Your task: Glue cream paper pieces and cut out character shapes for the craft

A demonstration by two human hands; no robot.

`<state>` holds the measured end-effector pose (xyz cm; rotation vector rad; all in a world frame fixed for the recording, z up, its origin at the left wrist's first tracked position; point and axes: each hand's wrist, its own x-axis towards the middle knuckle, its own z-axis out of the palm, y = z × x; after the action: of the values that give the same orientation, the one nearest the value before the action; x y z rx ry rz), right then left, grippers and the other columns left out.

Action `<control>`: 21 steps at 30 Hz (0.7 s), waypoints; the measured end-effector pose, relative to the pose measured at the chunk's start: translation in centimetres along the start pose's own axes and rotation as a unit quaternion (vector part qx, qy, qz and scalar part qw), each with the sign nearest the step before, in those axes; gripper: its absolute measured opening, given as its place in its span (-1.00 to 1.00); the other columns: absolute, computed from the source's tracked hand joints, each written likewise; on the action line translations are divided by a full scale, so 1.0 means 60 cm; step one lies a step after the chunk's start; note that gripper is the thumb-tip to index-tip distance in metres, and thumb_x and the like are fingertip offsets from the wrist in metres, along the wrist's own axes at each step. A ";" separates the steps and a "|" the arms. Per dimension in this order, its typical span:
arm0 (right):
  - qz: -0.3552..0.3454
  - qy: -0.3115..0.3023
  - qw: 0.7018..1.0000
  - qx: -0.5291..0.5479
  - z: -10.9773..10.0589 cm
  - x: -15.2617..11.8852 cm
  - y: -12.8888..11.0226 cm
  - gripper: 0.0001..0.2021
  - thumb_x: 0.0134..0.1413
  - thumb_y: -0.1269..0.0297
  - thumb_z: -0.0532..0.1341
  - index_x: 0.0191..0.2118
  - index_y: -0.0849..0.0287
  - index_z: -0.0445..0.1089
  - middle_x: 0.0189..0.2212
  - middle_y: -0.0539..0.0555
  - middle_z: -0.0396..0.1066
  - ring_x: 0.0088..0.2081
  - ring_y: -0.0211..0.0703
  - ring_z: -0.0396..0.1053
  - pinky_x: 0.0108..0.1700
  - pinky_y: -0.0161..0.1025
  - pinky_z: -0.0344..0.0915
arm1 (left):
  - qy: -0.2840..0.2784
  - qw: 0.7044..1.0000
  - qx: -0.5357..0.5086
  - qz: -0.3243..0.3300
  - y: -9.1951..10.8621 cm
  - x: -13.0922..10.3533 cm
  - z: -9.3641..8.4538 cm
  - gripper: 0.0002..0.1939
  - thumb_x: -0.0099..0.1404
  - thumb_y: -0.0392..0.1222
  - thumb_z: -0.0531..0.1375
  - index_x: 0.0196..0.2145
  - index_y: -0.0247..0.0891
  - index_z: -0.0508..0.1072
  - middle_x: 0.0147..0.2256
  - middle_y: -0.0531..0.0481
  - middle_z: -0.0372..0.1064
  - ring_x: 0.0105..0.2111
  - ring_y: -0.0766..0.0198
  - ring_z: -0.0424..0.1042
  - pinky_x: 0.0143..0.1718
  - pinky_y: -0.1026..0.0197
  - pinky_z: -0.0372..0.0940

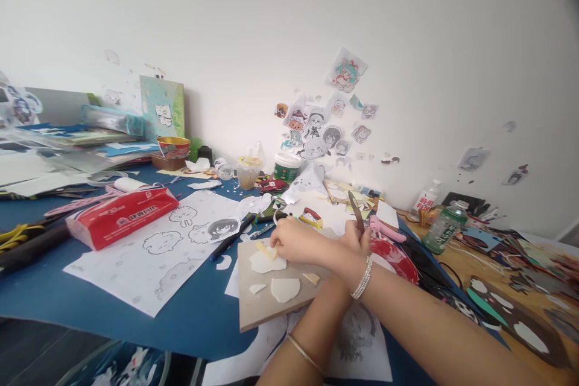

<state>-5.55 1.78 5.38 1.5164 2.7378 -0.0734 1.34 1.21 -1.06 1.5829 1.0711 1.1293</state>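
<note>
My forearms cross over a tan board (pixel 253 310) on the blue table. My right hand (pixel 296 240), with a beaded bracelet on its wrist, reaches left; its fingertips are pinched together over a white cut-out piece (pixel 266 263), close to a pale yellow strip (pixel 265 248). What the fingertips hold, if anything, is hidden. Under that arm, my left hand (pixel 357 238) reaches right, closed around a dark, flat, blade-like tool (pixel 356 210) that points up. More white pieces lie on the board, among them a rounded one (pixel 284 289) and a small one (pixel 257 289).
Left of the board are a printed sheet (pixel 167 277), a black pen (pixel 231 238) and a red packet (pixel 122 217). A cup (pixel 248 175), a green-white tub (pixel 286 167) and paper scraps stand behind. A green bottle (pixel 446 229) and a red round item (pixel 395 258) are right.
</note>
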 end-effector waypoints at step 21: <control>0.004 0.053 0.998 -0.024 0.019 0.019 0.000 -0.80 -0.07 0.63 0.03 -0.41 0.28 0.34 -0.35 0.13 0.35 -0.41 -0.25 0.21 -0.47 -0.33 -0.01 | 0.040 0.998 0.014 0.051 0.013 -0.015 -0.004 -0.88 0.22 -0.07 -0.02 -0.39 -0.13 0.14 -0.57 0.06 0.30 -0.42 0.14 0.41 -0.42 0.21 0.16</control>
<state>-6.14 2.70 4.19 1.5626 2.7906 0.0752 1.03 0.24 -0.43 1.6417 1.0718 1.2592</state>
